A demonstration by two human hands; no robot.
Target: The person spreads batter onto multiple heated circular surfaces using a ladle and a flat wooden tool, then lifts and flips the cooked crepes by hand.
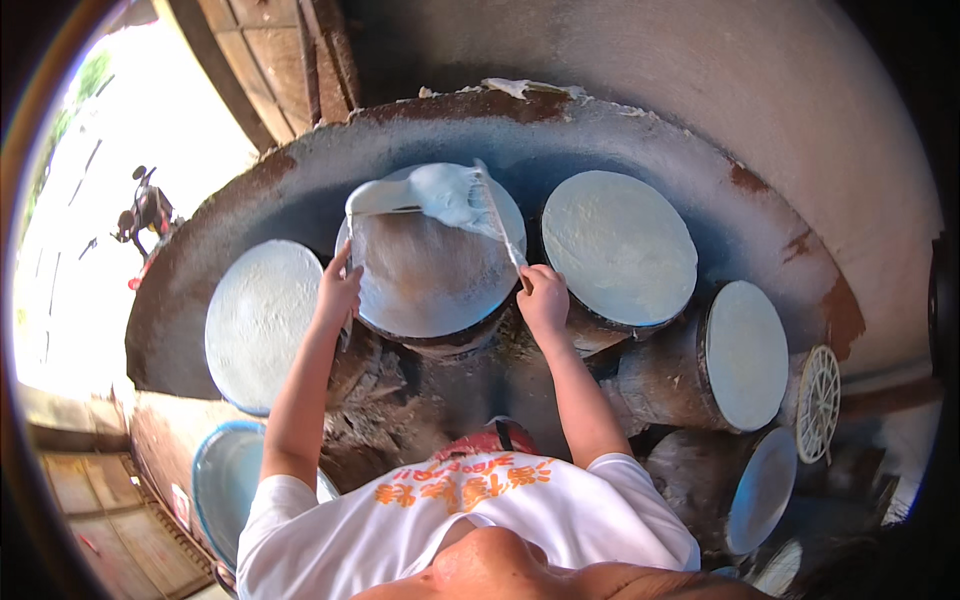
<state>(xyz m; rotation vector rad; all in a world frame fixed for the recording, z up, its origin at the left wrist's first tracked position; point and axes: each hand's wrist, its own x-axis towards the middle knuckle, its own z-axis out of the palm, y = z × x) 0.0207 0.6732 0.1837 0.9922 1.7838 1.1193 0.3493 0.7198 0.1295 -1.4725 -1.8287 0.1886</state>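
Observation:
At the middle of the row stands a round flat pan point(430, 270), its near part a bare brown-grey and its far part crossed by a pale, wet, folded sheet point(445, 192). My left hand point(340, 287) is closed on a thin stick or handle at the pan's left edge, reaching up to the sheet's left end. In my right hand point(543, 297) is a long thin stick point(497, 215), smeared with white paste, that slants up and left to the sheet's right end. Whether the sheet hangs from the sticks or rests on the pan, I cannot tell.
White-topped round drums curve around me: one at left point(262, 322), one at right point(620, 248), and a tilted-looking one farther right point(746, 355). A blue-rimmed basin point(215, 480) stands at lower left. Behind the pans runs a crusted, curved wall point(440, 130). A white wheel-like rack point(818, 405) stands far right.

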